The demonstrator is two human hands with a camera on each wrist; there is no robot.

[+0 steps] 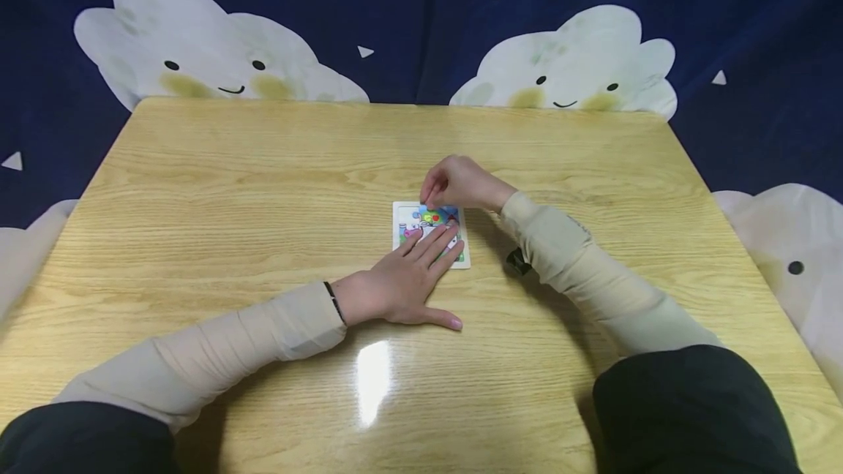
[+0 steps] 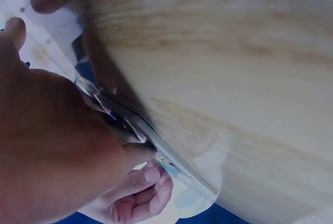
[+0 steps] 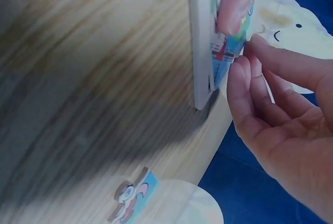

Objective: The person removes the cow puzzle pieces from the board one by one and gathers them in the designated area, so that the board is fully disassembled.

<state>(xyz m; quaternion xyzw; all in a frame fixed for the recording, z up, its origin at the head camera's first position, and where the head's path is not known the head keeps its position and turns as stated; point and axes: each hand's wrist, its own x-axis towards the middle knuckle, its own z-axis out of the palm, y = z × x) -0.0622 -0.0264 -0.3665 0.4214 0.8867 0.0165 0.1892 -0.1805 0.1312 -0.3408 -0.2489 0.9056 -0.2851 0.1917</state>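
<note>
A small jigsaw puzzle in a white-rimmed tray [image 1: 467,258] lies on the wooden table. My left hand [image 1: 405,287] rests on it from the near side, fingers straight and thumb spread, covering much of the picture. At the far edge, my right hand [image 1: 461,180] pinches a blue and green jigsaw piece [image 1: 428,216] between thumb and fingertips. The right wrist view has the right hand [image 3: 283,99] beside the blue corner of the picture. How fully the pinched piece sits among its neighbours, I cannot tell.
A loose blue jigsaw piece [image 3: 138,198] lies on the table apart from the tray, seen in the right wrist view. The wooden table [image 1: 230,189] reaches back to a dark blue curtain [image 1: 408,13] with white clouds. A dark device [image 1: 518,262] sits at the right wrist.
</note>
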